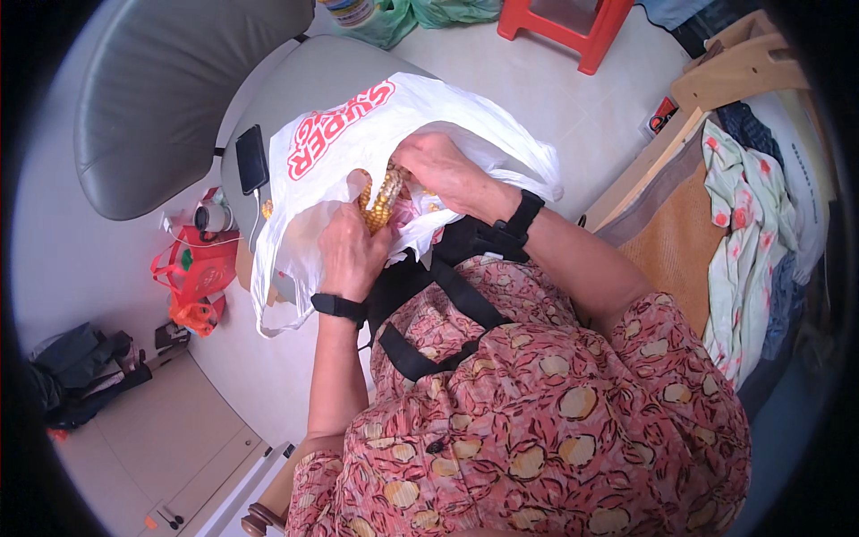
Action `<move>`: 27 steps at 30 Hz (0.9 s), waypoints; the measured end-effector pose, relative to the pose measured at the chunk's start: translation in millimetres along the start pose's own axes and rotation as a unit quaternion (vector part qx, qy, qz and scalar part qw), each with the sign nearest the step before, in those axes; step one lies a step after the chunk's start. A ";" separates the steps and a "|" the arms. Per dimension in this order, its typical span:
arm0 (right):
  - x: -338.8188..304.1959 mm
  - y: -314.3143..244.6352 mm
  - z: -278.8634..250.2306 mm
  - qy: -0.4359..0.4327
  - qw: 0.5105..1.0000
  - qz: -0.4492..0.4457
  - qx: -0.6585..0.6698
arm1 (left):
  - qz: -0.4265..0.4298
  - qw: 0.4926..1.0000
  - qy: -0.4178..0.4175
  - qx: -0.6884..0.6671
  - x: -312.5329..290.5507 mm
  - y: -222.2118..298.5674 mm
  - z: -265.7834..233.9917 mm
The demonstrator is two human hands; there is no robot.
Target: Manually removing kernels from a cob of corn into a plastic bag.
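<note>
A white plastic bag (429, 100) with red print lies spread before me, its mouth facing my body. In the opening shows a yellow corn cob (383, 202), some of its upper part pale and bare of kernels. My left hand (349, 249) is closed at its lower end. My right hand (447, 172) is closed round the upper end, the fingertips partly hidden by the bag. A second brownish-yellow piece of corn (361, 182) stands out just above my left fingers. Loose yellow kernels and pinkish plastic show inside the bag.
Under the bag is a grey seat (335, 64) with a grey backrest (170, 98). A phone (252, 159) with a white cable lies left of the bag. On the floor are a red bag (201, 268) and a red stool (573, 31). A wooden frame with clothes (743, 233) stands right.
</note>
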State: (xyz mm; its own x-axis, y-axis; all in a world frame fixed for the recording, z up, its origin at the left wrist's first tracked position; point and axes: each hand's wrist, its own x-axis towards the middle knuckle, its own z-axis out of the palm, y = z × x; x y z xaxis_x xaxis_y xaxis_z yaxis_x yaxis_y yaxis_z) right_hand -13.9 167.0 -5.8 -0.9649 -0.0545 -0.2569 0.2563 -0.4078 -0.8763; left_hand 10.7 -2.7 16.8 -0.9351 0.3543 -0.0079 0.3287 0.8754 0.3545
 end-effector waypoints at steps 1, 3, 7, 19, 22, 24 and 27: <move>-1.2 -0.3 -1.6 -0.008 0.999 -0.024 -0.029 | 0.001 1.000 0.000 0.007 0.1 -1.8 1.2; -0.5 3.3 -5.4 -0.016 0.997 -0.047 -0.058 | 0.003 1.000 -0.001 0.014 1.1 -1.0 1.5; -2.9 6.3 -12.2 0.018 0.981 -0.047 -0.185 | 0.029 0.999 0.009 0.014 3.3 4.6 1.8; -7.9 9.1 -17.9 -0.019 0.992 0.062 -0.109 | 0.056 0.998 0.025 -0.008 4.5 6.1 6.0; -8.8 10.6 -18.0 -0.033 0.994 0.054 -0.086 | 0.051 0.999 0.017 0.003 4.9 7.5 4.0; -10.2 8.9 -17.2 -0.036 0.996 0.057 -0.056 | 0.042 0.999 0.008 0.007 5.0 7.6 4.1; -11.8 3.9 -14.1 0.006 0.994 0.106 -0.006 | 0.053 0.998 0.020 0.029 5.0 6.8 5.6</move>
State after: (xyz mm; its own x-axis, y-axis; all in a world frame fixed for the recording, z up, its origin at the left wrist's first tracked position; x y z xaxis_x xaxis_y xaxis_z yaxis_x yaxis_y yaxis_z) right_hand -0.7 178.9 -11.9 -0.8883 -0.1276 -0.4412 0.4549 -0.3773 -0.8067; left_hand 9.0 6.8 13.9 -0.8989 0.4334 0.0637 0.4316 0.8515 0.2976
